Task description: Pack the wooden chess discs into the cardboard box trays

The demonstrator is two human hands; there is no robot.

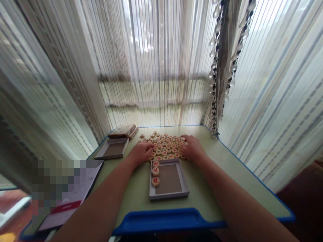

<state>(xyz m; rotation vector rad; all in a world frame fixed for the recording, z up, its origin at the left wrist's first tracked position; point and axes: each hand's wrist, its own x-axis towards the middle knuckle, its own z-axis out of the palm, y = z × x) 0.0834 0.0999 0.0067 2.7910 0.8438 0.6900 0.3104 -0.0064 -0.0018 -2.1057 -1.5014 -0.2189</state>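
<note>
Xiangqi (Chinese chess) pieces (168, 147), round and pale with red or dark characters, lie packed side by side in the middle of the table. At the left edge of this spread, my left hand (141, 153) rests palm down, its fingers reaching over some pieces. My right hand (193, 148) touches the right edge with fingers apart. Neither hand lifts a piece. Just nearer to me is a shallow grey-white box tray (185, 183). Along its left side sit three red-marked pieces (155, 172) in a column.
Another shallow box part (111, 156) lies at the left, in front of a brown folded board or case (123, 131). A paper or booklet (73, 201) is at the left edge. The table (234, 188) has a blue rim; striped curtains (161, 67) hang behind.
</note>
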